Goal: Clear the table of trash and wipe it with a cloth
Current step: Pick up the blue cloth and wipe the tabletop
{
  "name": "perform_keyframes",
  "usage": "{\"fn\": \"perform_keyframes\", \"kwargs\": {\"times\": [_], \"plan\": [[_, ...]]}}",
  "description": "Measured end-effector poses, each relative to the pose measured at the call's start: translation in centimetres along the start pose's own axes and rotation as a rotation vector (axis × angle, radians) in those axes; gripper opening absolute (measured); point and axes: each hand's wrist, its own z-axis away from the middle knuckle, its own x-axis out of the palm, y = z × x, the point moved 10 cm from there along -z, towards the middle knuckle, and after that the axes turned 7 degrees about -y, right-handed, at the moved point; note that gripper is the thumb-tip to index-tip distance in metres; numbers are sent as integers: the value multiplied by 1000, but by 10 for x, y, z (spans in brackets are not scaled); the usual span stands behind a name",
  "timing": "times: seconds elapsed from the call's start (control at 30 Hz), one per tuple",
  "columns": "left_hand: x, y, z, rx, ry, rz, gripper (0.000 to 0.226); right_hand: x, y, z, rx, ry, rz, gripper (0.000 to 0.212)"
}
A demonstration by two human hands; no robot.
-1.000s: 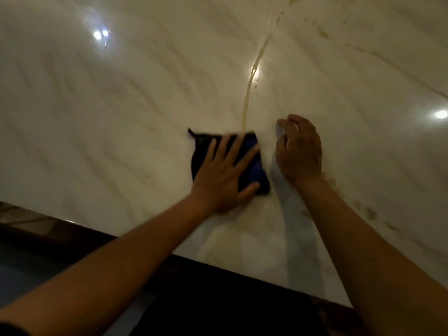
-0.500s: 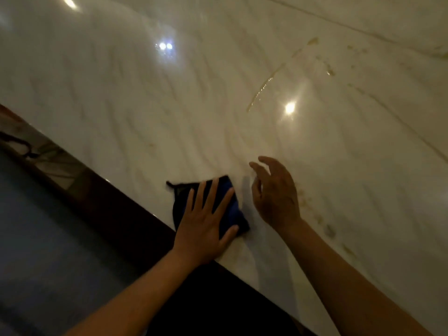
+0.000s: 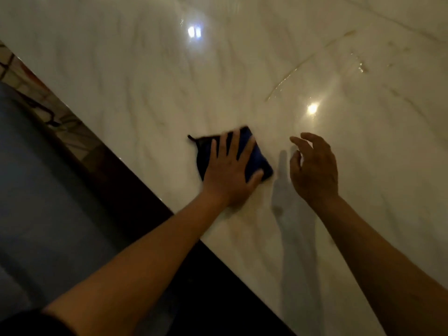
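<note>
The table has a polished, pale marble-look top with soft grey-brown veining running diagonally. The surface is glossy enough to mirror several ceiling lights as bright spots. Its near edge runs diagonally from upper left to lower right and is trimmed in a dark band.

The cloth is a small, roughly square pad of dark blue fabric, soft and slightly rumpled, with a short black loop or tag at its far left corner. It lies flat on the marble, near the table's front edge. Its outline is slightly blurred.

The left hand lies palm-down on the cloth with the fingers straight and spread, and the thumb extends over the cloth's right side. It presses the fabric against the top; the fingers do not curl round it.

The right hand is just beside the cloth on its right, apart from it. Its fingers hang loosely curled and it holds nothing. Its shadow falls on the marble beneath it; whether the hand touches the table cannot be determined. The two hands are close together but do not touch.

A thin, yellowish liquid streak curves across the marble beyond the right hand, with small droplets near its far end. Beyond the table edge at left, patterned floor tiles are visible.
</note>
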Motion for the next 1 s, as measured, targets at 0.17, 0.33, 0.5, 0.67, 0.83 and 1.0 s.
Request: {"fn": "perform_keyframes", "kwargs": {"times": [0.17, 0.33, 0.5, 0.67, 0.83, 1.0], "plan": [[10, 36, 26, 205, -47, -32, 80, 0, 21, -40, 40, -7, 47, 39], [-20, 29, -92, 281, -15, -96, 79, 1, 50, -72, 162, -13, 178, 47], [-56, 20, -240, 132, -52, -89, 81, 4, 55, -72, 229, 37, 161, 45], [-60, 49, -264, 198, -34, -67, 82, -17, 84, -123, 295, 137, 93, 36], [-44, 75, -211, 504, -51, -159, 80, -33, 117, -183, 297, 156, 134, 36], [-66, 79, -298, 445, -26, -152, 80, -23, 114, -177, 272, 150, 231, 44]]}}
